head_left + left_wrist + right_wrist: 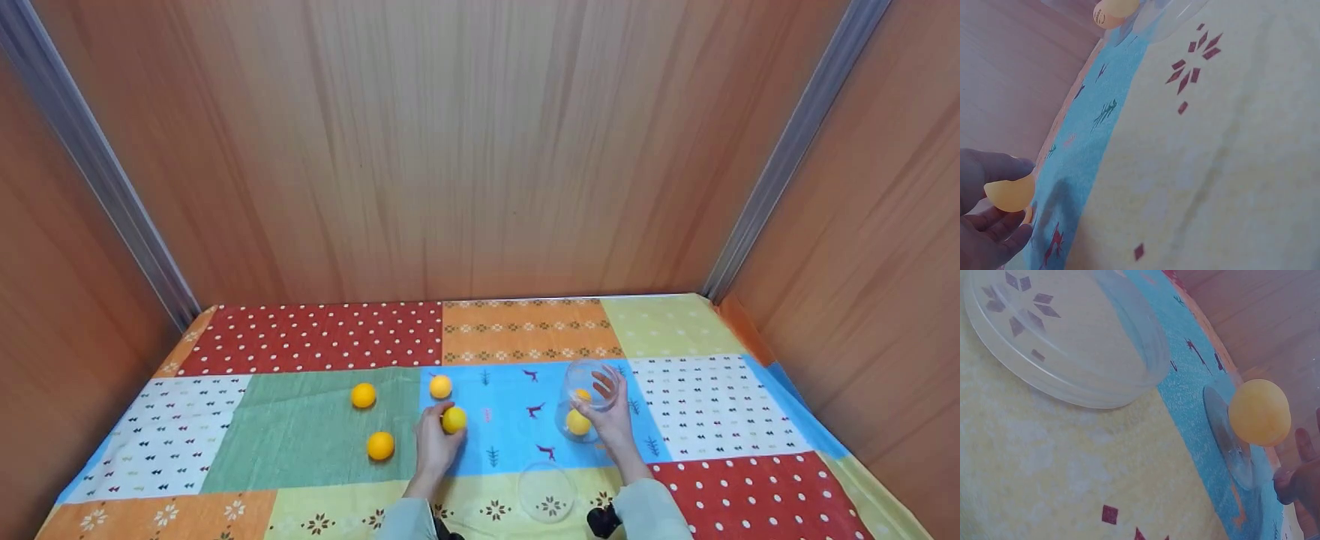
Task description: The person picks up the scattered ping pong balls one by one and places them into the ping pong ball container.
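My left hand [436, 444] pinches an orange ping-pong ball [454, 420] between thumb and fingers; the left wrist view shows this ball [1012, 194] raised over the cloth. My right hand [613, 412] grips a clear plastic jar [570, 411] by its upper side, its open mouth facing up. Inside the jar are two orange balls, the lower ball [578, 422] near the base, also seen in the right wrist view as a ball [1260, 413] behind the clear wall. Three loose balls lie left: one ball [440, 387] beyond my left hand, another ball [364, 395] and a nearer ball [380, 445].
A clear round lid [547, 491] lies on the cloth in front of the jar, large in the right wrist view. A patchwork tablecloth [315, 427] covers the table. Wooden panels [510, 150] with metal corner posts [795, 150] rise behind and at both sides.
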Tool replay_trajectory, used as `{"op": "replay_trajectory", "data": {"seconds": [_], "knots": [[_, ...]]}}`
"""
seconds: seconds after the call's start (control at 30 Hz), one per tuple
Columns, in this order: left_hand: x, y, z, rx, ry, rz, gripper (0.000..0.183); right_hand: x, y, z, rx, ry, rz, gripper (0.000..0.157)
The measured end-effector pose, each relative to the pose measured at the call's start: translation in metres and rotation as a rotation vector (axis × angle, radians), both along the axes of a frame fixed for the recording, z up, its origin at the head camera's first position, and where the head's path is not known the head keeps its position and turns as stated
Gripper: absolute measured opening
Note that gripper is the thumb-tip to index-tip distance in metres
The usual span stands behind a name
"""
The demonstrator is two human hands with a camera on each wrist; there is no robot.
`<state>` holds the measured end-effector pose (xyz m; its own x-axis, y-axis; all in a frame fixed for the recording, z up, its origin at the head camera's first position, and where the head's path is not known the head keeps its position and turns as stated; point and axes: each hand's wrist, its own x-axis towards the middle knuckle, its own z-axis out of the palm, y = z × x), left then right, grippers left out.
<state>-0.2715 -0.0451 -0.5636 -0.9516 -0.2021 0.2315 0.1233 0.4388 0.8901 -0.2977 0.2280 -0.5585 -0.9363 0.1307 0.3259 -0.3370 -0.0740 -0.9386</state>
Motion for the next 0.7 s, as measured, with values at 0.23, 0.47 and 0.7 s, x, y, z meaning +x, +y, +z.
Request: {"op": "replay_trajectory", "data": {"seconds": [0.23,0.47,0.7], "knots": [[0.000,0.011,0.003,0.024,-0.004,-0.020,0.039,0.000,0.000,-0.001,0.021,-0.018,-0.015,0.081],[-0.003,0.021,0.009,0.013,0.037,-0.050,0.040,0.002,0.000,0.000,0.026,-0.030,-0.013,0.082],[-0.005,0.030,0.020,0.029,0.041,-0.088,0.039,0.001,0.000,0.001,0.002,-0.034,-0.006,0.081]]}}
